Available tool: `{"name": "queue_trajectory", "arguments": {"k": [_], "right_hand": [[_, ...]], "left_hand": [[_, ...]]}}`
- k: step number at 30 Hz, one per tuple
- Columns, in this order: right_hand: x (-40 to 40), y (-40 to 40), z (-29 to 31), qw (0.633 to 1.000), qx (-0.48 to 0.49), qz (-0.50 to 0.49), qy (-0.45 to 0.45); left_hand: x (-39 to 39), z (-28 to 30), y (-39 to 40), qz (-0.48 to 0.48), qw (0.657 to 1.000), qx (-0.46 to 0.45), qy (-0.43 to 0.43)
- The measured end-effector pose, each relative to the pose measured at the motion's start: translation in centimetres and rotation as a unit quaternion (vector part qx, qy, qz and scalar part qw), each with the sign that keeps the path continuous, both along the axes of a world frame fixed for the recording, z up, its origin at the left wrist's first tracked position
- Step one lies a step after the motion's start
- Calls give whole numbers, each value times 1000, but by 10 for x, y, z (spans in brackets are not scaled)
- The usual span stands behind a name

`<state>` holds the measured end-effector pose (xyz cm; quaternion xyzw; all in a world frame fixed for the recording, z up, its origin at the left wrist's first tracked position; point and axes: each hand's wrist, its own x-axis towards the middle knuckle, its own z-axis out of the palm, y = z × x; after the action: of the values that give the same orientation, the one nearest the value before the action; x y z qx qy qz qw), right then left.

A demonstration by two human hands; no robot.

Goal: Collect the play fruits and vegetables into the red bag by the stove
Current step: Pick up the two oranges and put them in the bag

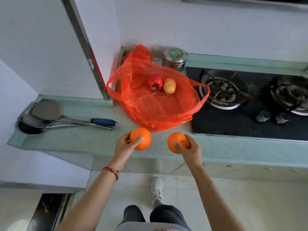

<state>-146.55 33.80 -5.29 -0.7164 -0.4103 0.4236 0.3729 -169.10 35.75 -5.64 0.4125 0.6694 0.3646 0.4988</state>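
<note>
The red bag (160, 112) lies open and crumpled on the counter just left of the stove (236, 120). Inside it rest a red bell pepper (155, 81) and a yellowish potato (169, 86), side by side. My left hand (124, 145) grips one orange (141, 138) above the counter's front edge. A second orange (175, 140) is held in my right hand (191, 148). Both oranges hang just in front of the bag's near edge, a short gap apart.
Stacked pans with long handles (50, 117) lie on the counter (80, 139) at the left. A metal canister (175, 58) and a clear glass (156, 51) stand behind the bag. The stove has two burners (221, 92) and two knobs (262, 116).
</note>
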Motion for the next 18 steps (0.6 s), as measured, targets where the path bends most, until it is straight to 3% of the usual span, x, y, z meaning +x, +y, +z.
{"name": "queue_trajectory", "arguments": {"k": [18], "right_hand": [[28, 177, 4, 999, 1, 48, 15]], "left_hand": [[44, 6, 156, 17, 999, 7, -29]]}}
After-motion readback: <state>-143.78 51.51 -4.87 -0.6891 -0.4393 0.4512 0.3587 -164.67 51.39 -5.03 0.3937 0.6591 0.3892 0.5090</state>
